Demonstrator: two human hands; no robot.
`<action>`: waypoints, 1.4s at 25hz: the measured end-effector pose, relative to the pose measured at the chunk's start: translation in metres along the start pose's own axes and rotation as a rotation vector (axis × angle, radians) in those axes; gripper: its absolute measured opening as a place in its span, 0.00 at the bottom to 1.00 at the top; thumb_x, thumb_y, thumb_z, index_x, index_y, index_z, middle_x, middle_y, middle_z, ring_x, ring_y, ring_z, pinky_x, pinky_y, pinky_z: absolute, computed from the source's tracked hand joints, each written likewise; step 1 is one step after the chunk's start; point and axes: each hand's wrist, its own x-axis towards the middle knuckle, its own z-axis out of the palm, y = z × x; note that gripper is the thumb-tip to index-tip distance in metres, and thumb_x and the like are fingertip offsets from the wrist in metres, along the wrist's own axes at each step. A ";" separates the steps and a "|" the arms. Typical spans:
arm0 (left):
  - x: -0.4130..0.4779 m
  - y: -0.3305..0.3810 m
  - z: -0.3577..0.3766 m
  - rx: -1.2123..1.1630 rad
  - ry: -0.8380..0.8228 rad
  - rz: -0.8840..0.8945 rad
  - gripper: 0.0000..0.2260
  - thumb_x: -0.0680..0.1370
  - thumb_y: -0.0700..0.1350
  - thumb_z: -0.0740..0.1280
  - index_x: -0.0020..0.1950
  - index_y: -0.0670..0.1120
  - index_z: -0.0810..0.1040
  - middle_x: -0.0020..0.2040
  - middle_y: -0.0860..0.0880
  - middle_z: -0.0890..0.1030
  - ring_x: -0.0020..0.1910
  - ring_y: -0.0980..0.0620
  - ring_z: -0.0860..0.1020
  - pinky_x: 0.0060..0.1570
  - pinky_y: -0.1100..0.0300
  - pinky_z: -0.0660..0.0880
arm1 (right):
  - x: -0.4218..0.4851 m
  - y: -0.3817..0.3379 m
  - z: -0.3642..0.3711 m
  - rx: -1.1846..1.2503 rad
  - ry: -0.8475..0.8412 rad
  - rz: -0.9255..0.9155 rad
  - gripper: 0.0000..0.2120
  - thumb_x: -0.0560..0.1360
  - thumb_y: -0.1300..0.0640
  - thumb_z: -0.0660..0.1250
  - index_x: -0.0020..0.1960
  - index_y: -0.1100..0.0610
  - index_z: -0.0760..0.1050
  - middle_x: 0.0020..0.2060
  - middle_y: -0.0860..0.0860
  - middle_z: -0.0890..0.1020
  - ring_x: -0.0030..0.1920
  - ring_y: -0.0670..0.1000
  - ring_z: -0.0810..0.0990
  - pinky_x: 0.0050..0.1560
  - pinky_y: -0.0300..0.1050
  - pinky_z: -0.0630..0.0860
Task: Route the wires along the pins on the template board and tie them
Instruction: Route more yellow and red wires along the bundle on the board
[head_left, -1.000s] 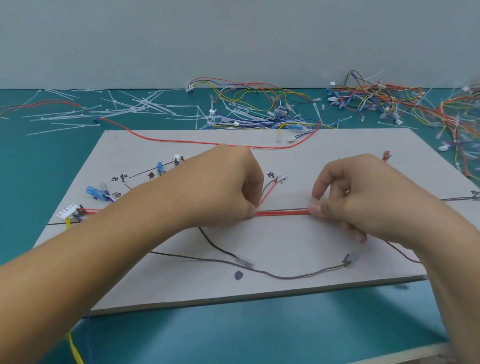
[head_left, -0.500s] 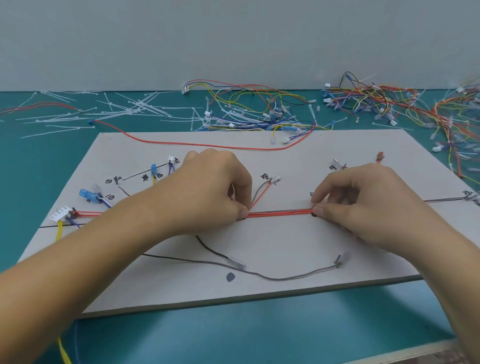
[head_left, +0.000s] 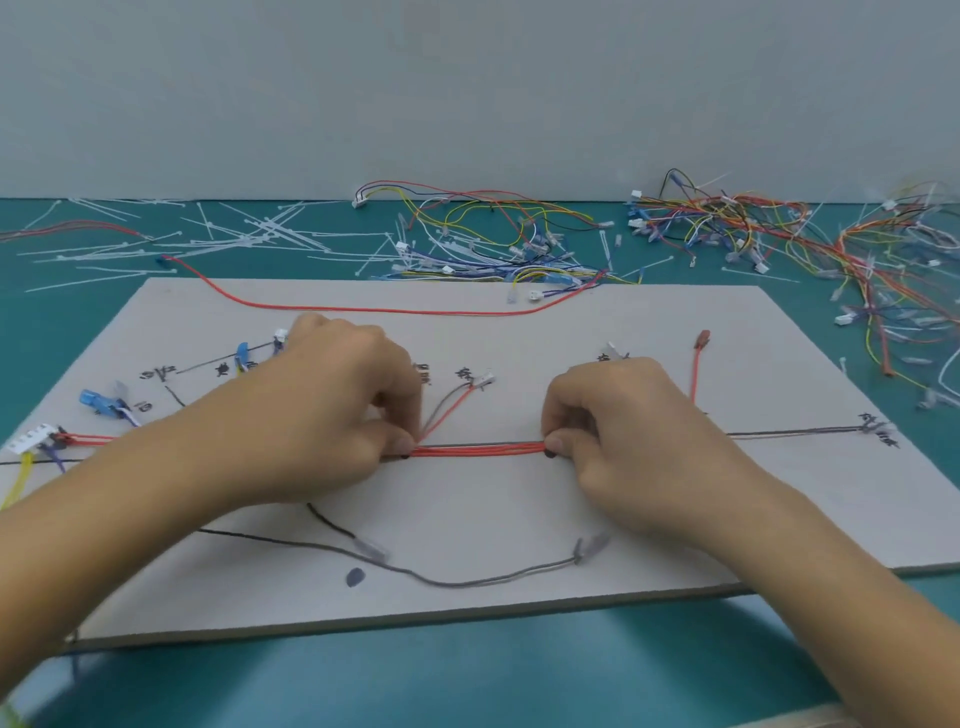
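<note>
Past the loose grey wire (head_left: 467, 582), the left hand (head_left: 332, 415) and right hand (head_left: 623, 431) are pinching the red wire bundle (head_left: 478, 449) flatter along the template board's (head_left: 519, 514) drawn line (head_left: 805, 432) than a second ago, likely readying it for the cable ties (head_left: 260, 234) beyond.
</note>
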 end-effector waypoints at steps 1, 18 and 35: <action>-0.009 -0.009 -0.006 -0.002 -0.001 -0.009 0.04 0.69 0.49 0.75 0.36 0.55 0.82 0.37 0.60 0.79 0.44 0.60 0.77 0.53 0.51 0.70 | 0.005 -0.009 0.005 0.011 -0.018 -0.032 0.06 0.73 0.63 0.71 0.40 0.53 0.80 0.36 0.45 0.79 0.41 0.48 0.75 0.45 0.46 0.74; -0.041 -0.021 -0.009 -0.212 0.034 0.003 0.05 0.76 0.52 0.73 0.51 0.60 0.87 0.45 0.60 0.81 0.44 0.56 0.80 0.42 0.71 0.69 | 0.034 -0.024 0.005 0.180 -0.152 -0.140 0.06 0.74 0.58 0.75 0.39 0.51 0.82 0.31 0.43 0.82 0.34 0.40 0.78 0.35 0.32 0.71; -0.008 -0.018 0.006 -0.345 -0.027 -0.022 0.12 0.72 0.38 0.78 0.40 0.57 0.88 0.39 0.57 0.80 0.40 0.52 0.80 0.38 0.63 0.73 | 0.036 0.018 -0.029 0.256 -0.383 0.141 0.07 0.76 0.61 0.73 0.40 0.54 0.82 0.30 0.53 0.84 0.25 0.48 0.78 0.24 0.42 0.74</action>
